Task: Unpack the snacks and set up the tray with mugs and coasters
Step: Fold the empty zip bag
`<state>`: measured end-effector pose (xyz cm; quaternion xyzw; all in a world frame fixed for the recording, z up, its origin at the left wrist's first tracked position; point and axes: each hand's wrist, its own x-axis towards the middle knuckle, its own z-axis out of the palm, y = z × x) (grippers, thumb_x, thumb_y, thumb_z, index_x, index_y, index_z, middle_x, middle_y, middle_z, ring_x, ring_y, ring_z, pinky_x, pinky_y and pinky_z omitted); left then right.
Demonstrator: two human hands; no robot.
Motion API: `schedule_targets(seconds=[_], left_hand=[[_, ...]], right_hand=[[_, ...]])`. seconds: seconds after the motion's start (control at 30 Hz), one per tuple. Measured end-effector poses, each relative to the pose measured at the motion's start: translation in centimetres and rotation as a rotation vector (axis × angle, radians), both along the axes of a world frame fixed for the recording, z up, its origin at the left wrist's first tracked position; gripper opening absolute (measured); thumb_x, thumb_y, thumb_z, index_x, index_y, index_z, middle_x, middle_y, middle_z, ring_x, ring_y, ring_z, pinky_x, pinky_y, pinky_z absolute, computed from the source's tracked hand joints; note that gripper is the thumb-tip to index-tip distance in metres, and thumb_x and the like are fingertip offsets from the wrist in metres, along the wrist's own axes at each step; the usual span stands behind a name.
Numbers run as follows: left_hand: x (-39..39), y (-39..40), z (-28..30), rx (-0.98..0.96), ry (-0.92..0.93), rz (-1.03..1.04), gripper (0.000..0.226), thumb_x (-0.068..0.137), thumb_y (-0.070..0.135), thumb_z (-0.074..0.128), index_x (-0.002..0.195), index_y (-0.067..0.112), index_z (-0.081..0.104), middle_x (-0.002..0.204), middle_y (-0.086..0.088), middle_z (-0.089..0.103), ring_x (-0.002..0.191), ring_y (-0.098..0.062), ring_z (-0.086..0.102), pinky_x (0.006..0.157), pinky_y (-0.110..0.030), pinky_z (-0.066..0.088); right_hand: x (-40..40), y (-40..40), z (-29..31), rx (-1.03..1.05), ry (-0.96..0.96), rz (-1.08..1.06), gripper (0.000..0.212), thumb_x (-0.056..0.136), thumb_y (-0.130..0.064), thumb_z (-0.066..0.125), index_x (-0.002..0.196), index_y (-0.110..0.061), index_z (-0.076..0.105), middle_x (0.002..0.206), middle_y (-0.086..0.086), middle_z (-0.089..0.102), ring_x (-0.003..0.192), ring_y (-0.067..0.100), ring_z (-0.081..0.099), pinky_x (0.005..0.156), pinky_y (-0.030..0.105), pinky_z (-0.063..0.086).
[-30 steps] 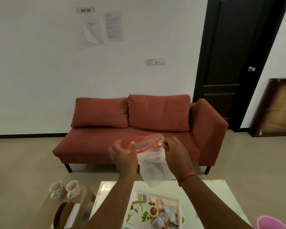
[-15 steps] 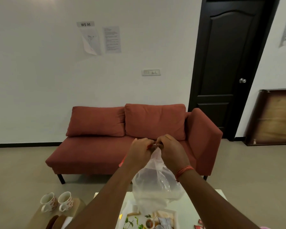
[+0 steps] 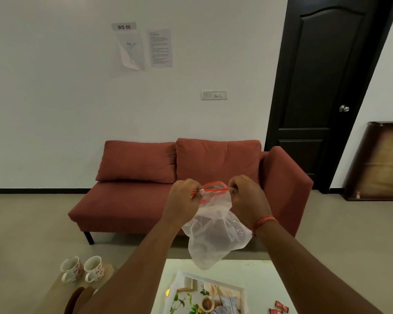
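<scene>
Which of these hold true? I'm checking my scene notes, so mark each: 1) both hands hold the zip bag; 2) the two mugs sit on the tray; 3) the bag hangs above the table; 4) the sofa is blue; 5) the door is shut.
1) True: the left hand and right hand pinch the red-zipped clear plastic bag at its top.
2) False: the two floral mugs stand on a low side surface left of the white table, off the printed tray.
3) True.
4) False: the sofa is rust red.
5) True: the dark door is shut.
</scene>
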<state>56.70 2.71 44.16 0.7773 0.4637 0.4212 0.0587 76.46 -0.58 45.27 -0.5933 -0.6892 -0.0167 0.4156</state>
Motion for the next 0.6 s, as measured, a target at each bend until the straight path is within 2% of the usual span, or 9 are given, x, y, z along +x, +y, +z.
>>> schedule_targets(seconds=[0.1, 0.3, 0.43, 0.53, 0.6], left_hand=[[-1.6, 0.7, -0.4, -0.048, -0.049, 0.062, 0.005, 0.083, 0.012, 0.069, 0.082, 0.017, 0.069, 0.082, 0.007, 0.066, 0.081, -0.017, 0.059, 0.075, -0.038, 0.051], [-4.3, 1.4, -0.7, -0.139, -0.083, 0.148, 0.005, 0.087, 0.009, 0.066, 0.084, 0.012, 0.069, 0.083, 0.003, 0.067, 0.076, -0.009, 0.057, 0.064, -0.017, 0.040], [-5.6, 1.8, -0.9, -0.239, -0.151, 0.169, 0.009, 0.091, 0.014, 0.063, 0.082, 0.014, 0.067, 0.079, 0.006, 0.066, 0.073, -0.010, 0.059, 0.064, -0.022, 0.045], [-6.0, 1.9, -1.0, -0.272, -0.175, 0.170, 0.010, 0.091, 0.014, 0.062, 0.082, 0.015, 0.067, 0.079, 0.005, 0.067, 0.071, -0.007, 0.057, 0.061, -0.017, 0.042], [-5.8, 2.1, -1.0, -0.295, -0.217, 0.158, 0.012, 0.093, 0.016, 0.061, 0.081, 0.015, 0.065, 0.077, 0.001, 0.067, 0.067, -0.009, 0.054, 0.061, -0.020, 0.041]], right_hand=[[1.0, 0.3, 0.2, -0.025, 0.050, -0.023, 0.021, 0.083, 0.001, 0.052, 0.071, -0.016, 0.054, 0.078, -0.004, 0.058, 0.070, 0.015, 0.054, 0.063, 0.035, 0.050], [3.4, 1.7, 0.0, -0.091, 0.065, -0.068, 0.027, 0.083, 0.006, 0.050, 0.071, -0.018, 0.056, 0.078, -0.003, 0.060, 0.072, 0.015, 0.057, 0.068, 0.036, 0.054], [4.8, 2.4, -0.1, -0.097, 0.057, -0.105, 0.030, 0.084, 0.006, 0.049, 0.070, -0.020, 0.055, 0.075, -0.005, 0.058, 0.070, 0.012, 0.054, 0.066, 0.031, 0.051], [5.5, 2.9, -0.2, -0.091, 0.057, -0.111, 0.033, 0.082, 0.008, 0.049, 0.068, -0.021, 0.053, 0.073, -0.007, 0.056, 0.069, 0.012, 0.053, 0.062, 0.026, 0.045], [5.6, 3.3, -0.3, -0.086, 0.072, -0.097, 0.033, 0.083, 0.009, 0.049, 0.069, -0.020, 0.054, 0.074, -0.005, 0.057, 0.069, 0.013, 0.053, 0.062, 0.026, 0.047]])
